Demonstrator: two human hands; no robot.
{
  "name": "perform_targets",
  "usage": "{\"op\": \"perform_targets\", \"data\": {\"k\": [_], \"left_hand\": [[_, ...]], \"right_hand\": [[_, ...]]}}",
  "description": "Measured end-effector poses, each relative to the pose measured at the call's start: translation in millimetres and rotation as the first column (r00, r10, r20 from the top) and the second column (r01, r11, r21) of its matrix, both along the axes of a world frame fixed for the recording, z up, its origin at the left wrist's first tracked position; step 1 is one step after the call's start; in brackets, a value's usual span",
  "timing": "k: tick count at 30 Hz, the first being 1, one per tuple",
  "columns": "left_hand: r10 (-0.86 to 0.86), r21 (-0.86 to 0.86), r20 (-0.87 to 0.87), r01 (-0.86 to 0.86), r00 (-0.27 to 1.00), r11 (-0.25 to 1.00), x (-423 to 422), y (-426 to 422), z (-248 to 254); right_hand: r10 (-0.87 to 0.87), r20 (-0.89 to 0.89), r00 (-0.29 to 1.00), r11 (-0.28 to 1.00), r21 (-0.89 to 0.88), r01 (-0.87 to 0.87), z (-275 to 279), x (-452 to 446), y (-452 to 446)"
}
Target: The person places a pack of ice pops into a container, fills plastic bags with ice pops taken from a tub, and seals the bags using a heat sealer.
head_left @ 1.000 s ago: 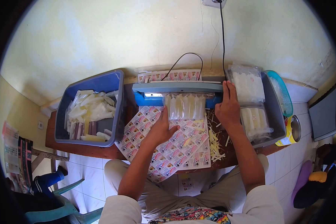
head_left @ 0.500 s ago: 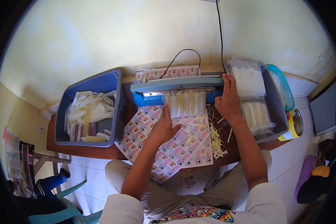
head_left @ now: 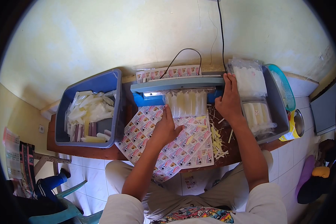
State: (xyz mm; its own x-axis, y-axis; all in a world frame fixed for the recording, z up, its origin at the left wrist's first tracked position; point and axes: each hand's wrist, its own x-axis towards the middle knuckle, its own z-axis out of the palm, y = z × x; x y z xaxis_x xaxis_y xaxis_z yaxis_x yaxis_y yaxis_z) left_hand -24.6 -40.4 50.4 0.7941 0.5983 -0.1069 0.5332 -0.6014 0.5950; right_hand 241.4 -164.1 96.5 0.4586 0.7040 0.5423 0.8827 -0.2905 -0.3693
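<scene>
A blue impulse sealer point(head_left: 139, 99) stands on the table with its long grey-blue arm point(head_left: 175, 84) lowered. The upper edge of a clear plastic bag point(head_left: 186, 103) is under the arm; pale stick-shaped packets lie side by side in the bag. My left hand point(head_left: 164, 128) is open, thumb spread, fingertips at the bag's lower left edge. At the arm's right end, my right hand point(head_left: 229, 100) has its fingers over the top and its thumb lower down, gripping it.
On the left stands a blue-grey bin point(head_left: 117, 112) of loose pale packets. A grey bin point(head_left: 282, 125) with filled bags is on the right, beside a green basket point(head_left: 283, 86) and a yellow can point(head_left: 293, 128). Printed sheets point(head_left: 156, 149) and pale strips point(head_left: 217, 143) lie on the table.
Almost nothing differs. Both hands keep their places at the bag and the sealer's arm, and the whole view has shifted very slightly.
</scene>
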Motion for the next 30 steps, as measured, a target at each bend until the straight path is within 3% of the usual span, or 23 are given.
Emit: {"op": "perform_targets", "data": {"k": [19,26,28,30], "left_hand": [[-0.025,0.082,0.02,0.023,0.999,0.996,-1,1,-6],[-0.007,0.035,-0.027,0.008,1.0,0.999,-1,-1,-2],[-0.047,0.169,0.037,0.04,0.998,0.985,-2,0,-11],[-0.042,0.165,0.03,0.036,0.999,0.986,-3,1,-15]], "right_hand": [[-0.017,-0.071,0.997,0.998,-0.064,0.012,14,1,-5],[-0.022,-0.047,0.999,0.997,-0.07,0.018,21,-1,-4],[-0.004,-0.041,0.999,0.999,-0.051,0.002,28,-1,-5],[0.011,-0.033,0.999,0.999,-0.033,-0.012,36,-1,-6]]}}
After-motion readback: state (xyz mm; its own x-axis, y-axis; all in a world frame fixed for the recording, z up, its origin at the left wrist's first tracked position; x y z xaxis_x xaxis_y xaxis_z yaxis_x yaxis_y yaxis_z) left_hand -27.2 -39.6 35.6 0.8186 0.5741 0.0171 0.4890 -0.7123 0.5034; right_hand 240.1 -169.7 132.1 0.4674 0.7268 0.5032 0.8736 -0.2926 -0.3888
